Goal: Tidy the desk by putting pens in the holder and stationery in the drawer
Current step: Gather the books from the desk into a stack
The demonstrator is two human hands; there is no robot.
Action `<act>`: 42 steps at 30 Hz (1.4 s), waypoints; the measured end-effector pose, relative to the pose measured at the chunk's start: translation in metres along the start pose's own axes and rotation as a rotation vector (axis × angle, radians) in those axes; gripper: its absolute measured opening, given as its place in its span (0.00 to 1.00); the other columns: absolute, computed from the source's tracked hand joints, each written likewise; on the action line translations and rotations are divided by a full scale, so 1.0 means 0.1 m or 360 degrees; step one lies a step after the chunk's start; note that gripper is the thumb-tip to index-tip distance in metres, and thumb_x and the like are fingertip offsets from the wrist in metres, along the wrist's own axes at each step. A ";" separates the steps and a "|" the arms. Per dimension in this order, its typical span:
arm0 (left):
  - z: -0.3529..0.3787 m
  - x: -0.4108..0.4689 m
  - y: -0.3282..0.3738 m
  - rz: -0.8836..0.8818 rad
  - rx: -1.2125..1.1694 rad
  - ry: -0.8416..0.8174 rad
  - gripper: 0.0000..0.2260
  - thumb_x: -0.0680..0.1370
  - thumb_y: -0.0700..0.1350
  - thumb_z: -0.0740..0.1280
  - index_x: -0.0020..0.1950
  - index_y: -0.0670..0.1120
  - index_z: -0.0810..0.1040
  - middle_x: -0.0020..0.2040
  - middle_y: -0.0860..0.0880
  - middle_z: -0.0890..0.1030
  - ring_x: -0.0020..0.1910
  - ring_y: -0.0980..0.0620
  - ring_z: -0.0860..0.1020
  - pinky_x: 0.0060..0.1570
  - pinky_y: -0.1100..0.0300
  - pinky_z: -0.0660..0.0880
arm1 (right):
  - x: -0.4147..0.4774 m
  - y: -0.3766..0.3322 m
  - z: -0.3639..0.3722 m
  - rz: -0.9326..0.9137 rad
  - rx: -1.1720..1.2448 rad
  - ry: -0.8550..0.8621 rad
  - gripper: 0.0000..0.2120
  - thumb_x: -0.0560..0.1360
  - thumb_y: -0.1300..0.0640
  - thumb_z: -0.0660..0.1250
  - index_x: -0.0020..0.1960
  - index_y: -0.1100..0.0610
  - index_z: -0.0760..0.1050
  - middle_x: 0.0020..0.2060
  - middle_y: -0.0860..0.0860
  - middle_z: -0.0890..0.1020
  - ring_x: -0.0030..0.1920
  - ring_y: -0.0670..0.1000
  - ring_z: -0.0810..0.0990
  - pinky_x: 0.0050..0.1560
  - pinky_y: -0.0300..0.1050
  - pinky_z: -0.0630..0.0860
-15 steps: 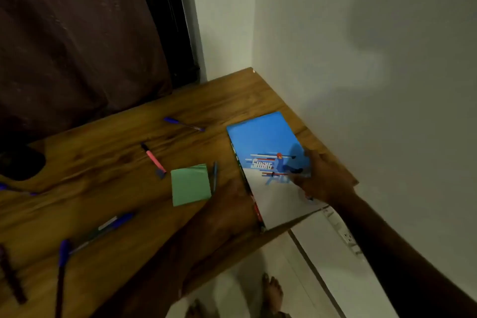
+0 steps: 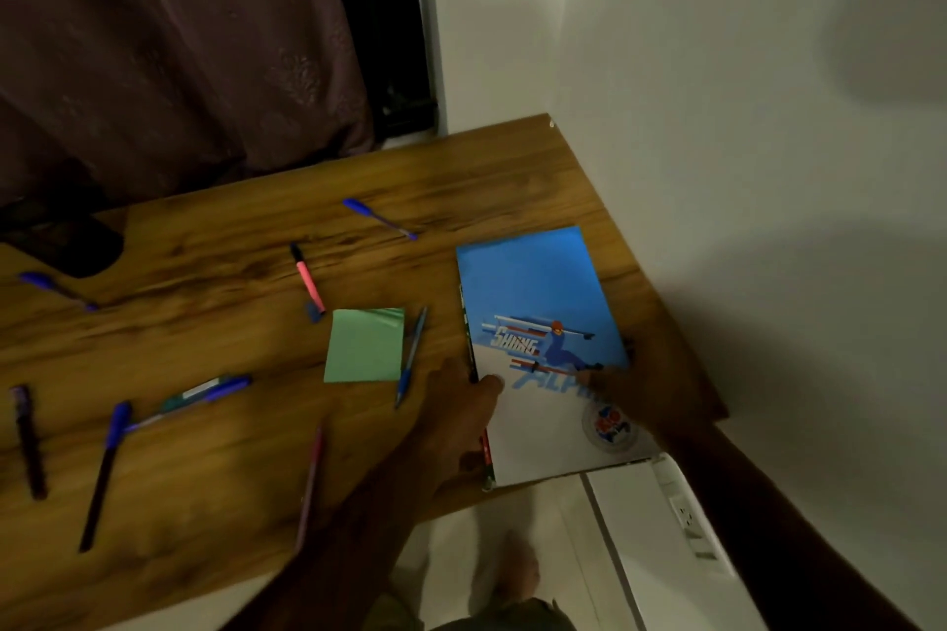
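Notebook (image 2: 533, 292) lies between our hands, overhanging the desk (image 2: 230, 272) edge. Our left hand (image 2: 451, 420) has come up since a moment ago and now clasps its spine, thumb on the cover; our right hand (image 2: 645, 395) still pinches the opposite edge.

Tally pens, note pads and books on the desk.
pens: 8 (the teal-and-blue one may be two lying together)
sticky-note pad: 1
book: 1
total: 10
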State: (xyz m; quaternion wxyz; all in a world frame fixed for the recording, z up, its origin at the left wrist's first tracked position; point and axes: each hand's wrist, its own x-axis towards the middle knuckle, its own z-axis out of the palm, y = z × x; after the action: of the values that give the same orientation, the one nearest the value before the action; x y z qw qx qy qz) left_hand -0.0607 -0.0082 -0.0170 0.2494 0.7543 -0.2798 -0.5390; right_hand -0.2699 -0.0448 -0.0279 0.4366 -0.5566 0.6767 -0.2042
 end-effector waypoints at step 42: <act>-3.10 -0.81 -1.09 0.0281 0.0292 0.1001 0.21 0.74 0.49 0.68 0.67 0.50 0.73 0.62 0.49 0.70 0.56 0.48 0.77 0.58 0.52 0.76 | -0.85 -2.62 2.55 -0.1038 -0.1215 -0.0491 0.34 0.72 0.44 0.71 0.75 0.45 0.64 0.72 0.53 0.67 0.71 0.60 0.67 0.67 0.60 0.68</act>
State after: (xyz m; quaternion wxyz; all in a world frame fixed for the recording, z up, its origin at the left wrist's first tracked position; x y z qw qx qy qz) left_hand 0.2304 0.1491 0.0552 0.3003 0.8758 -0.3007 -0.2288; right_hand 0.0895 0.0105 0.0661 0.2109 -0.8813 0.4225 0.0159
